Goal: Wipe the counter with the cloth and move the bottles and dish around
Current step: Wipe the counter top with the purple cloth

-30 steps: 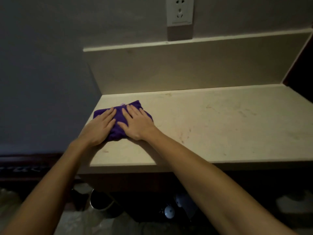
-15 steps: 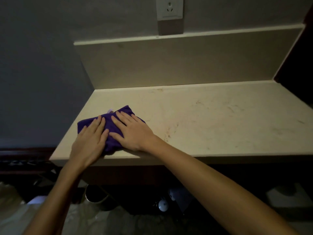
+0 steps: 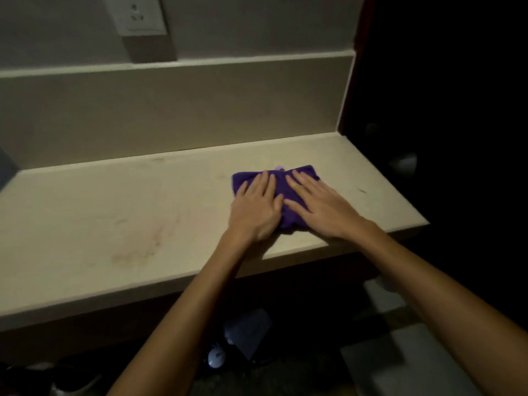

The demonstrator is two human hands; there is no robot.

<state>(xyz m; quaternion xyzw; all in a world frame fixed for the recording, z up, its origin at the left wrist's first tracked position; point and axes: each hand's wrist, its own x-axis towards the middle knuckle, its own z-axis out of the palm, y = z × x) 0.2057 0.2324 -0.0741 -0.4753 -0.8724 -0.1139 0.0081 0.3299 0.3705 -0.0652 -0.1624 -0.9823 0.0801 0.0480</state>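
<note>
A folded purple cloth (image 3: 281, 180) lies on the beige stone counter (image 3: 120, 212), toward its right end. My left hand (image 3: 257, 208) presses flat on the cloth's left half with straight fingers. My right hand (image 3: 317, 205) presses flat on its right half, fingers spread. Both palms cover the cloth's near part. No bottles or dish are in view.
A beige backsplash (image 3: 171, 110) rises behind the counter, with a wall socket (image 3: 137, 14) above it. The counter ends at a dark opening (image 3: 443, 110) on the right. Dim objects, among them a small white one (image 3: 215, 358), lie on the floor below.
Both hands have slid the cloth from the counter's left end to near its right end. The view has swung right with them.
</note>
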